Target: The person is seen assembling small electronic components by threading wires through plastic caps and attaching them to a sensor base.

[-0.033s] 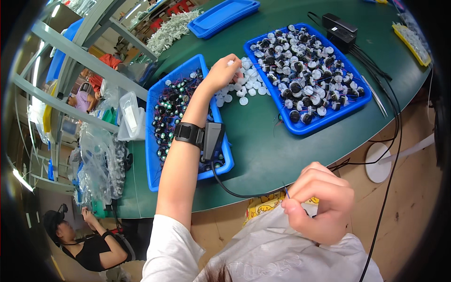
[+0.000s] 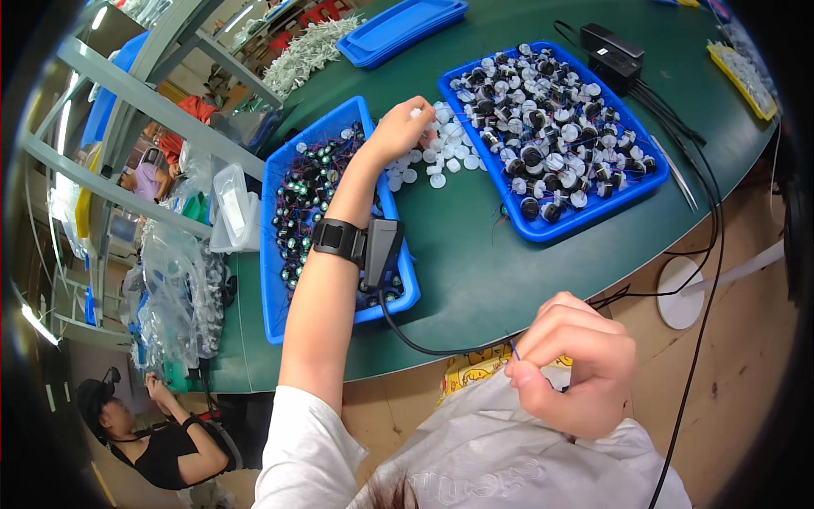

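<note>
Over a pile of small round white plastic caps [image 2: 455, 146], my left hand [image 2: 400, 134] is bent with its fingers closed. A white cap [image 2: 415, 113] shows between thumb and fingers. My right hand [image 2: 581, 360] is raised in front of my body by the table's near edge, pinching a thin blue wire [image 2: 515, 349]; whatever hangs on the wire is hidden in the palm. Under my left forearm stands a blue tray [image 2: 273, 293] of small black parts with wires. Right of the caps, another blue tray [image 2: 543, 231] holds black parts fitted with white caps.
A black strap with a grey device [image 2: 383, 253] sits on my left wrist, its cable trailing across the green table [image 2: 475, 271]. Stacked blue trays [image 2: 403, 34], a black power adapter [image 2: 612, 55] and tweezers [image 2: 676, 176] lie around. A co-worker [image 2: 161, 433] sits at the left.
</note>
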{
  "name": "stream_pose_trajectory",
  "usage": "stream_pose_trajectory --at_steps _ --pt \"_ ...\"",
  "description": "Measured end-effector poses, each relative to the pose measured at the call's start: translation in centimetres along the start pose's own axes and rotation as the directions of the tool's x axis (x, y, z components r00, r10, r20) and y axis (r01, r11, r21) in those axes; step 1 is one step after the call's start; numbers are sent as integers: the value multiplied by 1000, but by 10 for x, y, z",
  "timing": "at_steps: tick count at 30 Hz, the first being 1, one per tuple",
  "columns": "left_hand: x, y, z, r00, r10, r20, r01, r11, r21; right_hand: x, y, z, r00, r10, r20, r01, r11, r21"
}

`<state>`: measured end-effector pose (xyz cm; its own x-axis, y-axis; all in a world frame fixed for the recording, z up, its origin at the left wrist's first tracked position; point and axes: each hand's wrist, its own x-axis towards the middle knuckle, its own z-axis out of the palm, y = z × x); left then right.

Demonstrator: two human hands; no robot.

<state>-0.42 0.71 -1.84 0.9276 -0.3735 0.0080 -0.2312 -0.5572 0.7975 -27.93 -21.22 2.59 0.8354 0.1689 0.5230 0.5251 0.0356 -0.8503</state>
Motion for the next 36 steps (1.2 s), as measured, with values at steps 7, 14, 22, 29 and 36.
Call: stream_pose_trajectory --at_steps 7,14,22,29,36 --pt "6 -11 -6 993 82 -81 -63 976 210 3 6 4 1000 4 28 -7 995 96" --pt "4 -12 -6 976 154 -153 -138 984 113 3 10 6 998 51 33 -56 988 145" --pt "-20 40 -8 993 56 -103 -46 995 94 5 21 4 973 230 1 -211 892 400" --pt "-33 79 3 976 -57 208 201 597 -776 8 25 -2 966 260 -4 -232 867 442" --pt "-46 100 1 950 21 311 247 554 -795 13 33 -5 960 269 -76 -215 885 414"
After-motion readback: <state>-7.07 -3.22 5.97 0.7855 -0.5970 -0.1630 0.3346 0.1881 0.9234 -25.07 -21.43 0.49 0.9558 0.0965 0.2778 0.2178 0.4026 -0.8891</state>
